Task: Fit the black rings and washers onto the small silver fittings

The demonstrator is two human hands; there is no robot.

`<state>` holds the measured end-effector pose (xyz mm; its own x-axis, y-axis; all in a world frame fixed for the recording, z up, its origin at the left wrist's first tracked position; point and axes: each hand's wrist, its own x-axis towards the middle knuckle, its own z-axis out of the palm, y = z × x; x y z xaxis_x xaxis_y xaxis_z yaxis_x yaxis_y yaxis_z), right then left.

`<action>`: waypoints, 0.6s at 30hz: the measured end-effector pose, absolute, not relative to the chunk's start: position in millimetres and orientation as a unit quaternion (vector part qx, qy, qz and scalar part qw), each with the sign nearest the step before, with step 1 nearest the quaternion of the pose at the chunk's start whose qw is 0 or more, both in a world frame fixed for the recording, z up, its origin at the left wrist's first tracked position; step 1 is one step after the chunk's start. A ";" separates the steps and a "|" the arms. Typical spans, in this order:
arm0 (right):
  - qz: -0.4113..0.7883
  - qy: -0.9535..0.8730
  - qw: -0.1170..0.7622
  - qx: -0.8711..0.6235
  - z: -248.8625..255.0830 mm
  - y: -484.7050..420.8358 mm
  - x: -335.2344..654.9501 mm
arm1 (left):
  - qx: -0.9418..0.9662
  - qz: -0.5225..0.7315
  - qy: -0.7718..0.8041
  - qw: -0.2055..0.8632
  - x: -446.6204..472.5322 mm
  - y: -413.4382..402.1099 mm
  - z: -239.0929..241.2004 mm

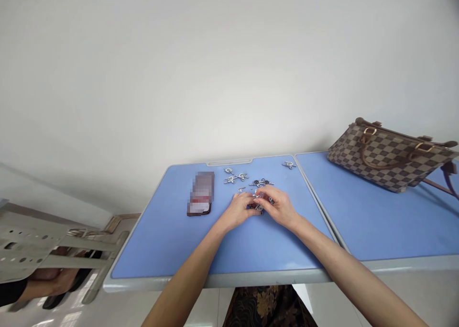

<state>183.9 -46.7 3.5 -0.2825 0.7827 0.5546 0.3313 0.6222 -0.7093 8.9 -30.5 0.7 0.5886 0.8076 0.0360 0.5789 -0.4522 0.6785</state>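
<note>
Your left hand (238, 211) and right hand (278, 205) curl together near the middle of the blue folding table (172, 241), fingertips closed over small silver metal pieces (240, 177); you cannot tell which piece either hand grips. More pieces lie scattered toward the table's far edge. Open blue surface remains between your wrists and the near edge. A pixelated phone-shaped item (200, 193) lies left of centre. Beyond the table's right seam, a checkered handbag (389, 157) sits on the adjoining blue table (373, 212).

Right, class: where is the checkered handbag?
In the head view, the checkered handbag sits upper right, on the far side of the right blue tabletop, beyond the person's right hand.
</note>
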 end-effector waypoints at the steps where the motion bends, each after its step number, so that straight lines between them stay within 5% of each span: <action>1: 0.252 -0.758 0.480 -0.362 3.6 -46.6 185.5 | 0.832 0.183 0.417 0.318 8.5 -30.0 0.8; 10: 0.391 -0.534 0.633 -0.401 20.9 -40.8 202.6 | 0.729 0.266 0.372 0.508 -2.4 -20.2 5.7; 18: 0.406 -0.532 0.621 -0.408 22.6 -41.8 200.5 | 0.663 0.256 0.334 0.619 -4.3 -19.9 3.3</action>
